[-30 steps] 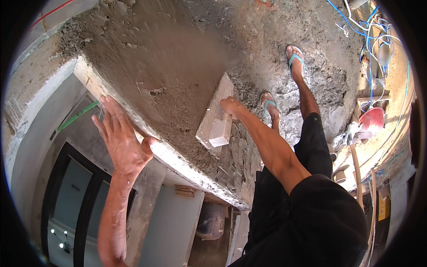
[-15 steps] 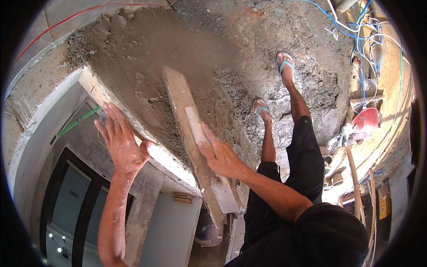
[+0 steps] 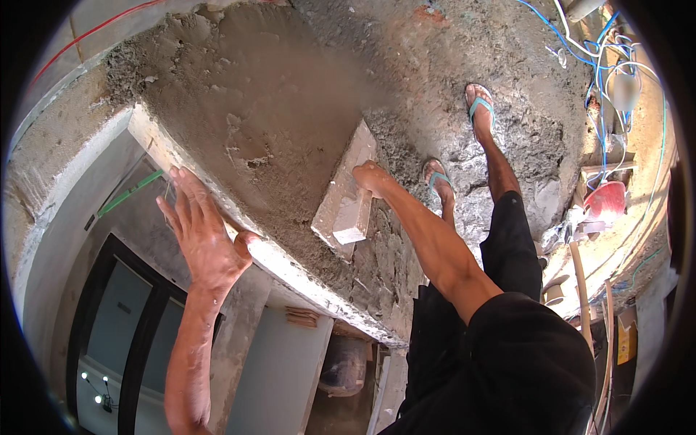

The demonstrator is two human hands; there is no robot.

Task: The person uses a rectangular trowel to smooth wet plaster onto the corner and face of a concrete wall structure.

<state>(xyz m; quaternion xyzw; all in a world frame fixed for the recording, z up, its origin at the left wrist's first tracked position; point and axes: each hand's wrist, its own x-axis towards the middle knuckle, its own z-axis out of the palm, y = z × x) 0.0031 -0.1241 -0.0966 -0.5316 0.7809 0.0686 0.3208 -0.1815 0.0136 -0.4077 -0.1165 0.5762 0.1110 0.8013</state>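
My right hand (image 3: 371, 179) is wrapped round the block handle of a wooden float (image 3: 331, 210). The float's board lies on wet grey mortar (image 3: 279, 138), tilted from upper right to lower left. My left hand (image 3: 206, 235) has its fingers spread, with the palm and fingers along the pale board edge (image 3: 272, 261) that borders the mortar. Nothing is in that hand. Behind the float and towards the far left, the mortar looks fairly smooth; nearer to my legs it is rougher.
My feet in sandals (image 3: 481, 110) stand on rough grey ground at the right. Tangled cables (image 3: 605, 80), a red scoop-like container (image 3: 604, 201) and wooden strips (image 3: 580, 283) lie beyond. Below the board edge, the level drops to a dark-framed glass door (image 3: 123, 319).
My right hand has swung the float away from the board edge, up and to the right, turning it the other way. My left hand has stayed at the edge.
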